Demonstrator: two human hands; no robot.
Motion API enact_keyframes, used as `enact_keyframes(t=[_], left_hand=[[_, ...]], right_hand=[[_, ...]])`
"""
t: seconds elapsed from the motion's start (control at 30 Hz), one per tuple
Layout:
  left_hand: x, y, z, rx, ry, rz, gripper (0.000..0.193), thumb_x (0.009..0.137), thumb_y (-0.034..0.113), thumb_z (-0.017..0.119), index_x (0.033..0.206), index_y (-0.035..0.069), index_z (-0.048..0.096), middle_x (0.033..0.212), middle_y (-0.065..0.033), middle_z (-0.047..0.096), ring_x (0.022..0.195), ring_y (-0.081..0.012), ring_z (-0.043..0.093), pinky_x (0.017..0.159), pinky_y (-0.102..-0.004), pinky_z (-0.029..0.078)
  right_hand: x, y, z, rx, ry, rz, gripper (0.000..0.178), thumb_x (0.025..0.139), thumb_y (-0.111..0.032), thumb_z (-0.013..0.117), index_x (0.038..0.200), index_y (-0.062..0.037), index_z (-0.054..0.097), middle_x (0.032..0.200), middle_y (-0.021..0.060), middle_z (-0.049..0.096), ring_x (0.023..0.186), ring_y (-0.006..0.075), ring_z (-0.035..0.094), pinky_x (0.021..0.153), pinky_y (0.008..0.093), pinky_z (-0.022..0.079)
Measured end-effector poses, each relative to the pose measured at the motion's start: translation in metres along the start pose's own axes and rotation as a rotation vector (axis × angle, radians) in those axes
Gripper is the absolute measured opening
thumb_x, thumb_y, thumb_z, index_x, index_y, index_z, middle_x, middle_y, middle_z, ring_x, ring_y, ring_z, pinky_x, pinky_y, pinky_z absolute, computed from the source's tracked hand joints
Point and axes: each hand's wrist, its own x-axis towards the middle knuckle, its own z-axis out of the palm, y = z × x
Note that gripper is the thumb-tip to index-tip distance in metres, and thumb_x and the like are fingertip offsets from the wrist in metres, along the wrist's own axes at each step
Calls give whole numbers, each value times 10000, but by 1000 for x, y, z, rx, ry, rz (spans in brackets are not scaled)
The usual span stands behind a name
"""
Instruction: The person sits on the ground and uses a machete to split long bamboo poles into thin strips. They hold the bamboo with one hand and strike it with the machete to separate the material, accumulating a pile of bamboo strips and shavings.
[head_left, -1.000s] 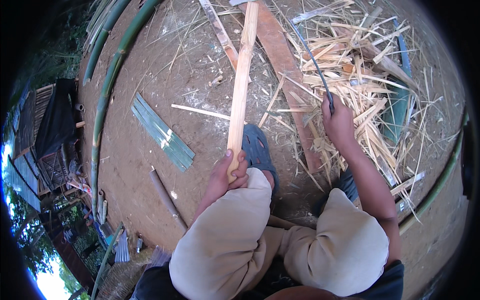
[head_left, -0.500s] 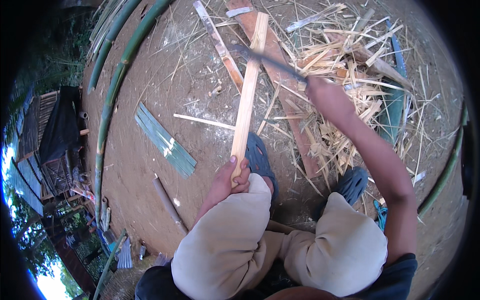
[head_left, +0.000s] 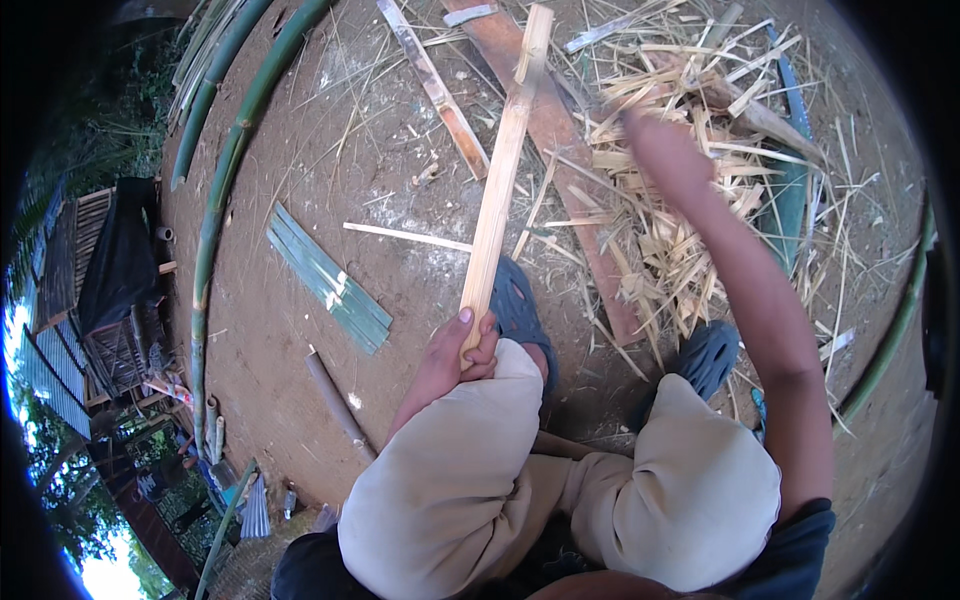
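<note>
A long, pale split-bamboo strip [head_left: 500, 190] slants up and away from my left knee. My left hand [head_left: 455, 355] is closed round its near end, thumb on top, and rests against the knee. Right of the strip's far half, my right hand [head_left: 670, 160] is raised in a fist over the shavings. It grips a machete, whose blade is smeared by motion and barely shows now; the earlier picture shows it plainly. Blade and strip do not visibly touch.
A heap of bamboo shavings [head_left: 690, 240] covers the ground at right, beside a brown plank [head_left: 570, 140]. Green split slats [head_left: 325, 280] lie at left, past a short stick [head_left: 340, 400]. Long green bamboo poles [head_left: 220, 190] curve along the left. My sandals [head_left: 515, 305] flank the work.
My right hand has lifted a little away from me, and the machete blade that crossed the strip's far part no longer lies over it. My left hand keeps its hold.
</note>
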Motion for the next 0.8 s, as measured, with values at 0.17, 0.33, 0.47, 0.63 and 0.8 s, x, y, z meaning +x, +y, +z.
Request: enact_keyframes(t=[0.17, 0.33, 0.47, 0.63, 0.8], left_hand=[[-2, 2, -5, 35, -56, 7, 295, 1000, 415, 434, 1002, 121, 467, 634, 64, 313, 453, -46, 230, 424, -212, 199], [4, 0, -7, 113, -72, 13, 313, 998, 419, 425, 1019, 111, 482, 633, 63, 301, 451, -51, 224, 426, -217, 208], [14, -1, 15, 102, -11, -49, 309, 998, 416, 424, 1003, 112, 482, 629, 61, 288, 451, -55, 210, 427, -218, 209], [4, 1, -9, -11, -102, -40, 308, 1017, 371, 380, 985, 86, 492, 638, 52, 298, 498, -51, 255, 480, -210, 238], [8, -5, -1, 237, -123, 32, 322, 982, 416, 416, 970, 106, 502, 600, 46, 303, 446, -57, 225, 436, -228, 225]], right_hand=[[-12, 3, 14, 215, 140, -115, 186, 963, -209, 494, 1018, -36, 535, 727, 155, 655, 630, 344, 664, 559, 481, 526], [-20, 7, 6, -266, 166, -354, 157, 945, -190, 503, 1025, -56, 527, 740, 75, 671, 634, 255, 687, 514, 474, 531], [30, 77, 7, -97, 129, -2, 144, 955, -161, 482, 1018, -37, 515, 746, 107, 664, 624, 281, 680, 492, 454, 529], [-16, 17, -7, -256, 321, -432, 89, 927, -118, 499, 970, -40, 497, 705, 94, 643, 603, 284, 674, 466, 420, 517], [31, 99, -20, 176, 386, 345, 239, 924, -196, 543, 861, 16, 634, 657, 201, 637, 695, 399, 664, 604, 476, 533]])
